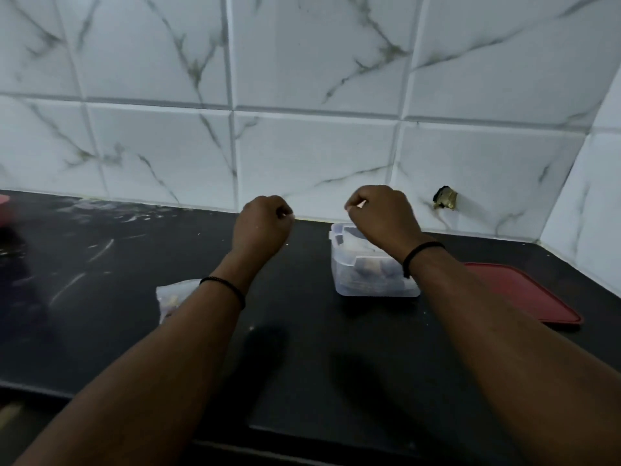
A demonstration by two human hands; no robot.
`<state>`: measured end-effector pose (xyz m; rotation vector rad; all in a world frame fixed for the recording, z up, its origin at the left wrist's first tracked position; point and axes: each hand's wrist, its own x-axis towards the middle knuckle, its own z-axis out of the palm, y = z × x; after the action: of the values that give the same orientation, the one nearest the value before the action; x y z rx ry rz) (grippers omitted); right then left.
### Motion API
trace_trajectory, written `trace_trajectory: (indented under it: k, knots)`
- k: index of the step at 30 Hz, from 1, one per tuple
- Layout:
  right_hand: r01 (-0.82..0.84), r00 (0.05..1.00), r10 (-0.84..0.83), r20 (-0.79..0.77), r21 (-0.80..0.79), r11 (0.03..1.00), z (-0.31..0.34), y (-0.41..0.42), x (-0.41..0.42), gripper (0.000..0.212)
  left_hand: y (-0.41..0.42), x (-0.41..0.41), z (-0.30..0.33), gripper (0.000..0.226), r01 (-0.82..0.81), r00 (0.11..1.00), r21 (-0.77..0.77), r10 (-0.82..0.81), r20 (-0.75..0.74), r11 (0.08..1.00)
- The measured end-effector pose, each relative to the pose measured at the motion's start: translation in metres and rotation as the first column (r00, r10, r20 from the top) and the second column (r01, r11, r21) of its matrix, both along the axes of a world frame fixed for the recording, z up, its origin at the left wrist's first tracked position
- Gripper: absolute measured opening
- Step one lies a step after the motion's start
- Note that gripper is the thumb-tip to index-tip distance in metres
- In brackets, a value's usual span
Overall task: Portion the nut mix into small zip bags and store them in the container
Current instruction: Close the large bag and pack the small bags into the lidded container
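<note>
Black stone with pale streaks forms the counter [134,264], glossy and smooth, backed by white marble-look tiles [319,146] with grey veins and raised edges. On it stands the container [366,270], a small translucent plastic tub with rounded corners and a stepped rim, upright and open at the top, its long axis running roughly left to right; dark and pale contents show dimly through the wall, too blurred to name. Its red lid [524,294], flat with rounded corners, lies on the counter just beside it on the right. A clear bag [174,297] with pale nuts inside lies to the left, partly hidden under the left forearm, crumpled and soft in outline. Both hands are raised above the counter with fingers curled. The left hand [263,227] pinches something thin and pale at its fingertips; what it is cannot be told. The right hand [383,213] is over the container's far edge and pinches a small pale scrap likewise. Each wrist bears a thin black band [225,287]. No writing can be read.
</note>
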<state>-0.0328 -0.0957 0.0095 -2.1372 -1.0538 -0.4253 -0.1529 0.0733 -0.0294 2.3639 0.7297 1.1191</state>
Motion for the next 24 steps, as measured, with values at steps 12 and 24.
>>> trace_trajectory:
  k: [12, 24]
  knots:
    - [-0.304, 0.645, 0.204, -0.736, -0.002, 0.953, -0.09, 0.126, -0.143, 0.023, 0.074, -0.141, -0.043, 0.051, -0.513, 0.778, -0.178, 0.368, -0.509, 0.84]
    - [-0.221, 0.569, 0.228, -0.79, 0.12, 0.968, -0.101, 0.149, -0.149, 0.025, 0.097, -0.131, -0.067, 0.027, -0.218, 0.964, -0.773, 0.257, -0.075, 0.595]
